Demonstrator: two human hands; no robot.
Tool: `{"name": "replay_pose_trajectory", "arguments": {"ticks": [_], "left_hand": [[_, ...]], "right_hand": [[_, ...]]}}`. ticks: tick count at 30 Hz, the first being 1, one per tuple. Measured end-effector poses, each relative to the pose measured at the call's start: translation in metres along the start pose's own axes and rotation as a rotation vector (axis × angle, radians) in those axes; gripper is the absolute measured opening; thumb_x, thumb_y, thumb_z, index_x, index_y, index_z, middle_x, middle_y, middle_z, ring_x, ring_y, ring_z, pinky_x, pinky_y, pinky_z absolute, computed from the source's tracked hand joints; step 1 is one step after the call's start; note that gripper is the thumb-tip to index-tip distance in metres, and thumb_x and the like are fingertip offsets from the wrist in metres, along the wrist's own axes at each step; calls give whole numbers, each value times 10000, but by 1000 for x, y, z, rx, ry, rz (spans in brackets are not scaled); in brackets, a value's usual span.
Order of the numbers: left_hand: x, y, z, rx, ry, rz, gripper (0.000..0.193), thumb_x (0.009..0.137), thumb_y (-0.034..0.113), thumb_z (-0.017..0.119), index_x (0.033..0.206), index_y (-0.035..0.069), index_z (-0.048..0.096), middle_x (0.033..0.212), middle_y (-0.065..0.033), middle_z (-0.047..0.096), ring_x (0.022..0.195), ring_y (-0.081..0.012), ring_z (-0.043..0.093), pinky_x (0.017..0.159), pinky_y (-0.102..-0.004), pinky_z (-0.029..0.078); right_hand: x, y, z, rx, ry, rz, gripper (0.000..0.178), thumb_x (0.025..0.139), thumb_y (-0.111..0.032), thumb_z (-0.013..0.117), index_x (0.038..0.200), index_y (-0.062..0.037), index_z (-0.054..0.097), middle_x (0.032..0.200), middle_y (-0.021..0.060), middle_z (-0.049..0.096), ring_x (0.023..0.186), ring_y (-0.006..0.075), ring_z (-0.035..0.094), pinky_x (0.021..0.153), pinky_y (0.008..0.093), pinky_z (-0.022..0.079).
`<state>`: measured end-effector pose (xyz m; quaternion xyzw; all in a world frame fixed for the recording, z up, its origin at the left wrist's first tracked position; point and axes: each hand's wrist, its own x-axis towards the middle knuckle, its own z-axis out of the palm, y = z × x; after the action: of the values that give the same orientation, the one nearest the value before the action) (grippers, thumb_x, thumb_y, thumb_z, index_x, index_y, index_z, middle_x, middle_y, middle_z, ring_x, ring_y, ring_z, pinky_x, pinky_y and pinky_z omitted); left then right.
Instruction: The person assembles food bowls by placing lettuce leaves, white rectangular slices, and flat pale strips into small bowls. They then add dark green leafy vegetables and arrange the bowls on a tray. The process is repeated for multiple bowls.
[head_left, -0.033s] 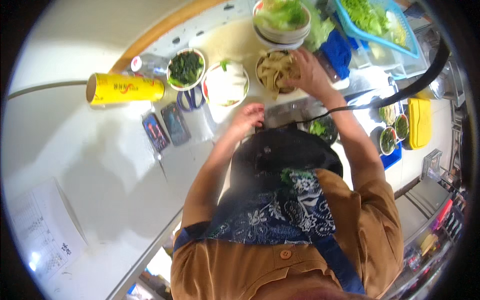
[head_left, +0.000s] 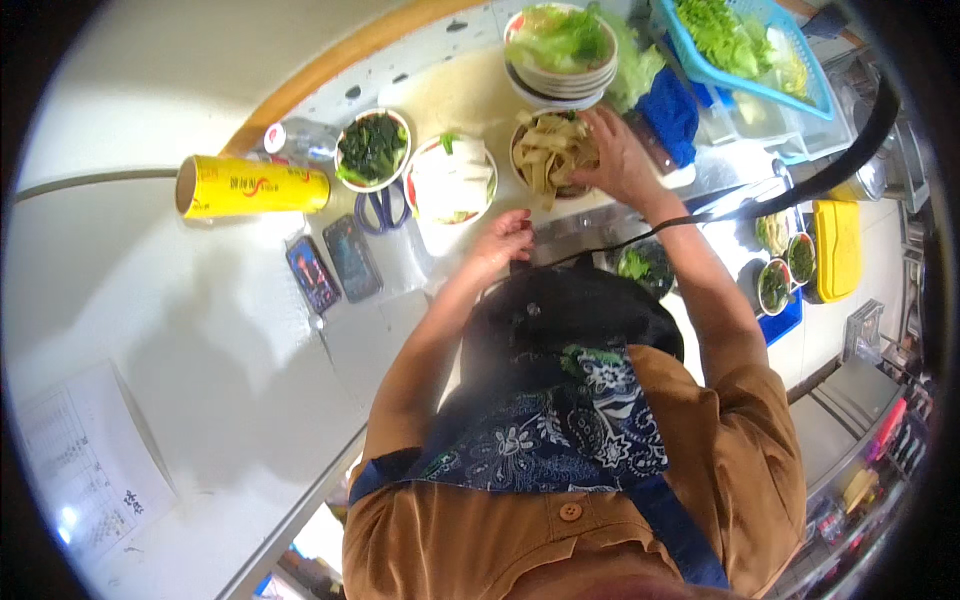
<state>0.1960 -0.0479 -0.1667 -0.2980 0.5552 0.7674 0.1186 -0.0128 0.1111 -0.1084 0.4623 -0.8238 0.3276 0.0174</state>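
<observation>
Bowl of pale strips: located on your side of the lettuce-topped bowl stack, right of the bowl of white slices. Your right hand is at its right side, thumb and fingers set apart over the strips; whether they pinch any cannot be told. Your left hand lies apart from the bowl, fingers loosely curled; its grip cannot be told. Step in hand, as judged: handling the strips within the bowl. Next move should call for gathering overhanging strips inside the rim without tipping the bowl.
</observation>
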Motion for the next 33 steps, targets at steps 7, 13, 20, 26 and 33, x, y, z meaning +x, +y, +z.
{"name": "replay_pose_trajectory", "arguments": {"ticks": [7,13,20,26,33], "left_hand": [[25,25,33,-177,36,-165,133,942,132,499,1010,20,524,832,-71,605,719,-174,595,659,-298,516],[20,41,51,-191,175,74,106,927,118,515,950,20,548,817,-65,617,673,-160,582,629,-270,499],[39,43,53,851,579,451,170,814,194,630,858,46,559,752,-130,636,692,-322,612,625,-427,481],[26,38,48,959,578,445,188,814,241,642,815,73,560,718,-140,635,704,-364,614,634,-477,470],[23,27,40,871,513,259,358,886,348,568,787,5,605,708,-213,604,712,-411,587,631,-460,449]], "right_hand": [[-5,29,9,676,-79,555,745,822,-382,690,1380,-22,353,1274,228,486,1160,332,503,900,391,467],[-10,24,2,996,-257,781,692,895,-398,599,1397,-16,316,1241,190,516,1100,256,544,807,363,513],[-12,11,5,1045,-231,809,641,910,-398,573,1375,-25,337,1228,182,525,1088,242,549,794,370,515],[-10,24,9,1191,-241,932,479,959,-343,491,1326,-53,387,1228,143,521,972,220,593,724,340,541],[-4,26,17,1173,-285,993,351,943,-175,485,1249,-3,482,1194,104,511,1070,224,549,767,384,572]]}}
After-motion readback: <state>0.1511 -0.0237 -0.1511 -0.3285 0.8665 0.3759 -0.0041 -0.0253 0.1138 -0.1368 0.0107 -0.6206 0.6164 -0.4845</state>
